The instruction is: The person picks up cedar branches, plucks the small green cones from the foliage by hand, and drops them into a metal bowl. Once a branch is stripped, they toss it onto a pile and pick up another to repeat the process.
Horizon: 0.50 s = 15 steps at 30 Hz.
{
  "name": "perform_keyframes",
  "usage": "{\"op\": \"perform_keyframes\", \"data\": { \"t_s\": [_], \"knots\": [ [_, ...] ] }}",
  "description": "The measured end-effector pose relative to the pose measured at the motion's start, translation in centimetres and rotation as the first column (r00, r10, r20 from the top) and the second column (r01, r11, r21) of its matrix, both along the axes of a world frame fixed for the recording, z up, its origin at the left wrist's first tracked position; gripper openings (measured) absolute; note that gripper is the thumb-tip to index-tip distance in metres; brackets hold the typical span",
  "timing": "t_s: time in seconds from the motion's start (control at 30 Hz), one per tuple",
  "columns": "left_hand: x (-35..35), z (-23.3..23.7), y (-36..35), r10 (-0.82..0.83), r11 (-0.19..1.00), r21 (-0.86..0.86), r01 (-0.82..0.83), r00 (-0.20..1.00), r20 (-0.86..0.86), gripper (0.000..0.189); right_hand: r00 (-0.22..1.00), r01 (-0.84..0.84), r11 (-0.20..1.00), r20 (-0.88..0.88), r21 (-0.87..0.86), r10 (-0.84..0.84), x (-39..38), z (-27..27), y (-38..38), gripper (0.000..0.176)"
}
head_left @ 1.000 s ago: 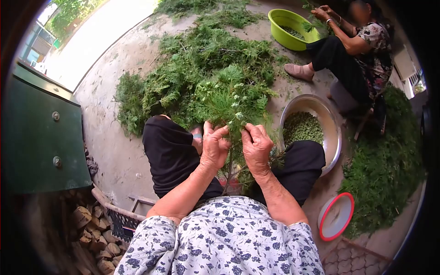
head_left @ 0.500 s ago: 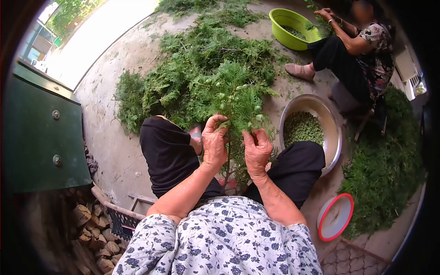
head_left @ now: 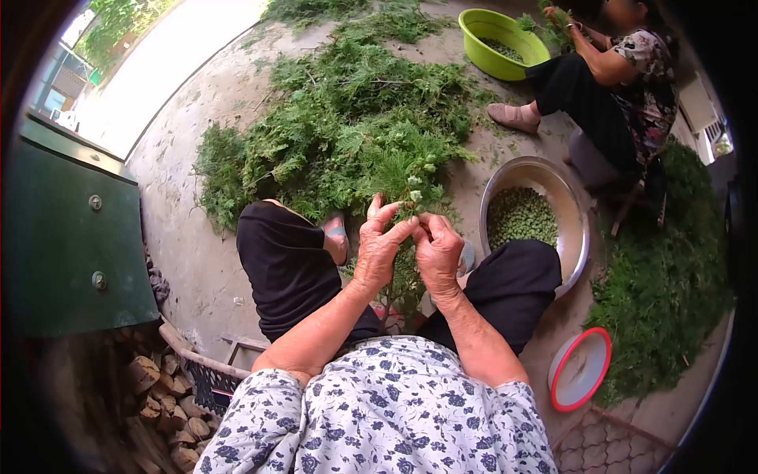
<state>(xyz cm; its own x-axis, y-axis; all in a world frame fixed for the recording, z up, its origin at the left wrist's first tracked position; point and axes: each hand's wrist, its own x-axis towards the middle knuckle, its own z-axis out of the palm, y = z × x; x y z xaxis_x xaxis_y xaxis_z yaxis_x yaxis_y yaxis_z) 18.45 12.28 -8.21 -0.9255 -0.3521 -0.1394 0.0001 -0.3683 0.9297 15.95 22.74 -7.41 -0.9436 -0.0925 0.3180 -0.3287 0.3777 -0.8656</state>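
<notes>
An evergreen branch (head_left: 403,272) with scaly leaves stands upright between my knees, its stem running down toward my lap. Small pale green cones (head_left: 414,188) show near its top, just above my fingers. My left hand (head_left: 380,246) is closed on the branch from the left, thumb and forefinger pinched together and the other fingers partly raised. Close against it, my right hand (head_left: 438,249) has its fingertips pinched on the same sprig. Whether a cone is between the right fingertips is hidden.
A steel basin (head_left: 580,237) of green cones stands by my right knee. Cut branches (head_left: 339,118) are heaped ahead, with another pile (head_left: 655,292) at right. Another person (head_left: 624,87) sits beside a lime-green tub (head_left: 509,71). A red-rimmed bowl (head_left: 604,359) and firewood (head_left: 162,395) lie nearer.
My hands have come together, the right moving left to meet the left. The branch top sits lower and is more gathered at my fingers. The other person's hands have shifted slightly.
</notes>
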Motion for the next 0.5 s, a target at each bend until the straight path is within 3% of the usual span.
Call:
{"op": "perform_keyframes", "data": {
  "t_s": [0.13, 0.27, 0.33, 0.47, 0.5],
  "knots": [
    [-0.4, 0.2, -0.1, -0.039, 0.999, -0.017, 0.040, 0.997, 0.064, 0.032, 0.995, -0.084, 0.992, -0.037, 0.090, 0.088, -0.2, -0.1, 0.4, 0.016],
    [-0.7, -0.2, -0.1, -0.066, 0.998, 0.019, 0.065, 0.994, 0.091, 0.027, 0.994, -0.101, 0.994, -0.031, 0.035, 0.102, -0.2, 0.3, 0.5, 0.016],
    [-0.9, 0.3, -0.1, -0.098, 0.981, 0.180, 0.077, 0.989, 0.110, 0.025, 0.991, -0.137, 0.990, 0.000, 0.032, 0.137, -0.2, 0.8, 0.6, 0.015],
    [-1.2, 2.0, -0.3, -0.128, 0.981, 0.160, 0.107, 0.984, 0.126, 0.023, 0.999, -0.051, 0.996, -0.014, 0.071, 0.052, -0.1, 1.8, 1.1, 0.013],
    [-1.3, 2.2, -0.2, -0.115, 0.990, 0.089, 0.106, 0.988, 0.100, 0.022, 1.000, -0.016, 1.000, -0.004, 0.003, 0.016, -0.4, 1.9, 1.1, 0.012]
  ]
}}
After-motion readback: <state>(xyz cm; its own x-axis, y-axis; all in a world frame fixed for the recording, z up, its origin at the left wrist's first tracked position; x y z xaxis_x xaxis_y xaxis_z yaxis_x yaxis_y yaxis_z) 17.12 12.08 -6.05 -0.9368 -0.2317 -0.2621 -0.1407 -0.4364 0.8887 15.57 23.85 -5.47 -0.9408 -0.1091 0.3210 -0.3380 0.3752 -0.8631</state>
